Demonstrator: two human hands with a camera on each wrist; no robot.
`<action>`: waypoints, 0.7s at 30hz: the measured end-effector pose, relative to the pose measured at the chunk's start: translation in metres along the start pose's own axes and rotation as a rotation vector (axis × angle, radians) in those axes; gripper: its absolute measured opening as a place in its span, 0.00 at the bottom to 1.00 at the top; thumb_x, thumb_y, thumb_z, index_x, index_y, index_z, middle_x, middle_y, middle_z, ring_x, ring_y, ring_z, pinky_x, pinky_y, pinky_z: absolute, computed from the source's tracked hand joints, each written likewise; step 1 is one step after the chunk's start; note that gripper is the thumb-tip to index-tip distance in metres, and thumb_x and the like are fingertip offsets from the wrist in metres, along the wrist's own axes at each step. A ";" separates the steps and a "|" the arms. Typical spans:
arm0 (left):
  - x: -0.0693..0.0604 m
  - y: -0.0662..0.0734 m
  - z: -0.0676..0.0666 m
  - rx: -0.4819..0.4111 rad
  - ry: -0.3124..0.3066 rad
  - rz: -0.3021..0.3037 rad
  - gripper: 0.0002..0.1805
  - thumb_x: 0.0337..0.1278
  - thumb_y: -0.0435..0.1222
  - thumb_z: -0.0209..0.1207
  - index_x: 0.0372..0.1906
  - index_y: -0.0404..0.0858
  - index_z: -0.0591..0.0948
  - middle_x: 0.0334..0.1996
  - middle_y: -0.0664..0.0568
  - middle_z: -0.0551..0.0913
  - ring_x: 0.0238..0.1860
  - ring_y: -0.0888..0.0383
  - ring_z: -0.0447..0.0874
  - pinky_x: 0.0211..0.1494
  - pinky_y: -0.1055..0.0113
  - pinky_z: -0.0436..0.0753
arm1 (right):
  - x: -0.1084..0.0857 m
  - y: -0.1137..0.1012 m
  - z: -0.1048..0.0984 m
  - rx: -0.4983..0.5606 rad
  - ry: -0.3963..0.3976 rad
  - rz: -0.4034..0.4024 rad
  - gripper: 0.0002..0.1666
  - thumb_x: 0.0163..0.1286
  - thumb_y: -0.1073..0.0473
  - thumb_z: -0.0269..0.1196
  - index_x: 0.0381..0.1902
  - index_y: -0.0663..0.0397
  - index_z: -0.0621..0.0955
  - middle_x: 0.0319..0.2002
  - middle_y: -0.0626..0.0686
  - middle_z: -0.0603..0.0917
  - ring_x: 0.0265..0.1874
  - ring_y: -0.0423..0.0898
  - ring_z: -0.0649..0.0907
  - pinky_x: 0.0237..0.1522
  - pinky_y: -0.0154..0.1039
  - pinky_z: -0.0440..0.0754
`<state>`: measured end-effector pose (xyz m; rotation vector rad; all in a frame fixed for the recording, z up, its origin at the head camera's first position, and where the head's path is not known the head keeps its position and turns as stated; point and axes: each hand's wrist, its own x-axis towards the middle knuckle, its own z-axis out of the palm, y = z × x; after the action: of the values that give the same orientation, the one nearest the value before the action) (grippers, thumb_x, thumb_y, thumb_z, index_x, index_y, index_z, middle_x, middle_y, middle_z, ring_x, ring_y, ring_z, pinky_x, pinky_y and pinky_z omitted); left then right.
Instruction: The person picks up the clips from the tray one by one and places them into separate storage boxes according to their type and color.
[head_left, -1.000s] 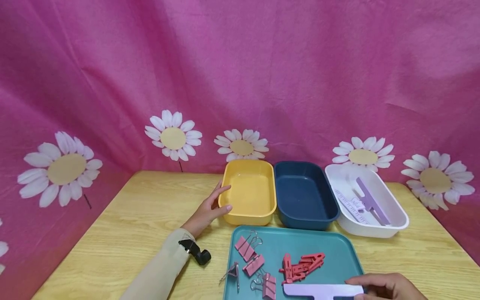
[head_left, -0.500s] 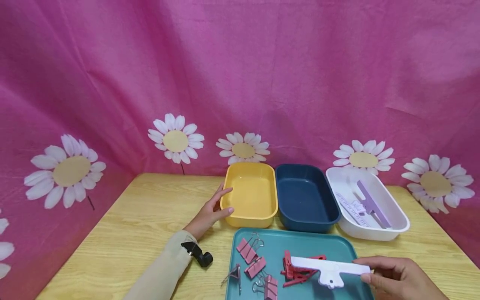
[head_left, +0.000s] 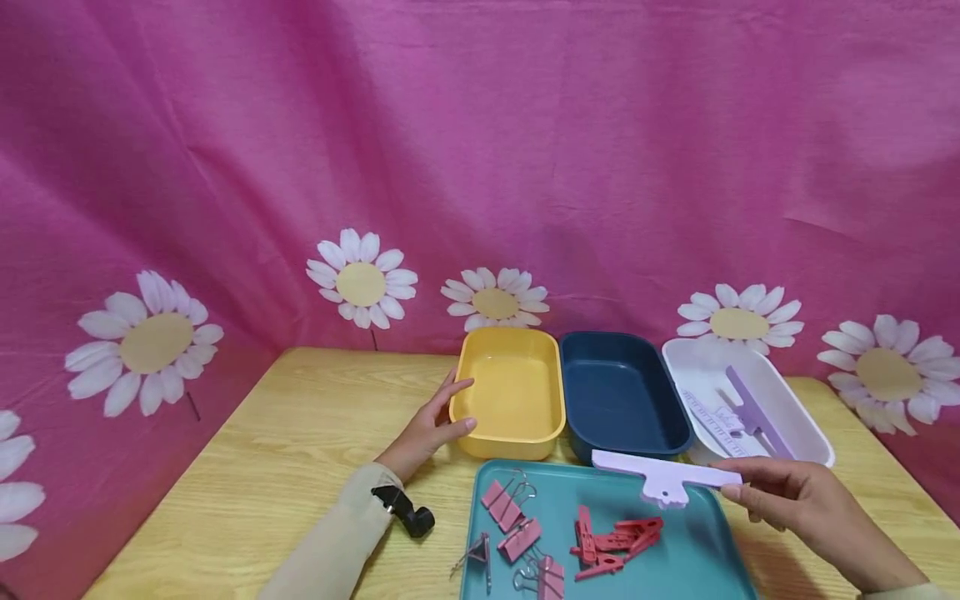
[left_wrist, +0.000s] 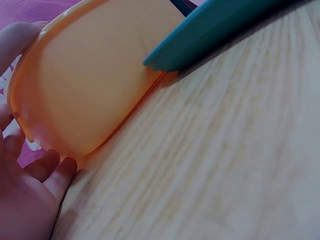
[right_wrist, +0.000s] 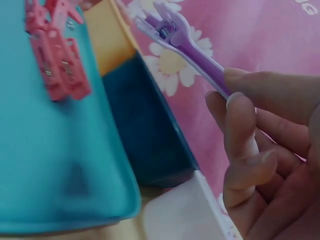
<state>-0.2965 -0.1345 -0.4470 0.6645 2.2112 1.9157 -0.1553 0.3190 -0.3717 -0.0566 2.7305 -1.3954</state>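
Observation:
My left hand [head_left: 422, 433] holds the left side of a yellow bin [head_left: 508, 435], thumb and index finger over its rim; in the left wrist view other fingers [left_wrist: 62, 175] touch its outer wall. With thumb and fingers, my right hand [head_left: 806, 508] pinches one end of a long lilac clip [head_left: 666, 479] above the far right part of a teal tray [head_left: 690, 558]. The right wrist view shows the lilac clip [right_wrist: 185, 47] end-on, its spring visible. Red clips [head_left: 617, 543] lie in a heap on the tray, left of which are several pink binder clips [head_left: 520, 540].
A dark blue bin [head_left: 626, 400] stands between the yellow one and a white bin [head_left: 806, 421]. Lilac clips [head_left: 757, 412] lie in the white bin. Wooden tabletop [head_left: 300, 442] stretches to the left, and a pink flowered cloth [head_left: 480, 167] hangs behind.
My right hand has lifted the lilac clip from low over the tray's near part and carried it farther back, towards the bins. The left hand has stayed on the yellow bin.

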 end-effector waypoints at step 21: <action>0.001 0.005 0.003 0.020 0.031 -0.020 0.33 0.64 0.38 0.60 0.72 0.52 0.64 0.77 0.61 0.39 0.76 0.55 0.40 0.75 0.55 0.49 | 0.047 -0.007 -0.021 0.033 0.146 -0.160 0.24 0.69 0.50 0.62 0.58 0.58 0.79 0.29 0.53 0.82 0.26 0.46 0.77 0.21 0.37 0.77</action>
<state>-0.2950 -0.1313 -0.4422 0.6180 2.2491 1.9096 -0.2037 0.3287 -0.3556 -0.1818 2.8764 -1.5420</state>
